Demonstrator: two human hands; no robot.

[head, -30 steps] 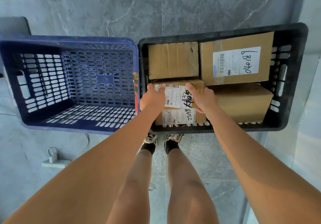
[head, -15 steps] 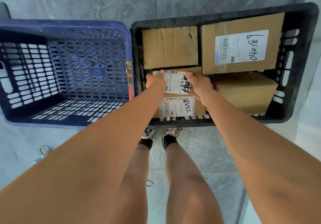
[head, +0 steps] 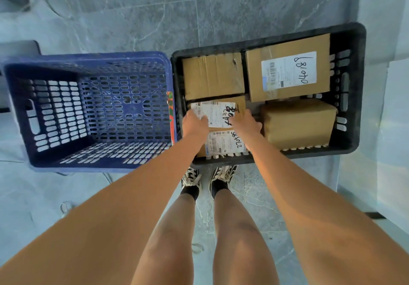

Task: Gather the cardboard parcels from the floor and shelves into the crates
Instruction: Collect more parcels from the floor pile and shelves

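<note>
- The black crate [head: 354, 99] stands on the grey tiled floor [head: 221, 8], its left wall touching the right wall of the blue crate [head: 20, 116]
- Nothing lies in the blue crate; its perforated bottom and walls show bare
- Four cardboard parcels fill the black crate, packed close together
- In the far left corner lies a plain parcel [head: 212, 75]; in the far right corner a larger parcel [head: 287, 48] bears a white label with handwritten digits
- In the near right corner a plain parcel [head: 298, 123] sits tilted, one edge raised
- The labelled parcel [head: 221, 112] sits in the near left corner, with one white label on top and another on its near face
- The left hand [head: 194, 123] grips this parcel at its left edge, fingers curled over the top label
- The right hand [head: 245, 122] rests on its right side, fingers bent down over the top; how tightly they clamp cannot be told
- Two sneakers [head: 192, 177] stand just before the black crate
</note>
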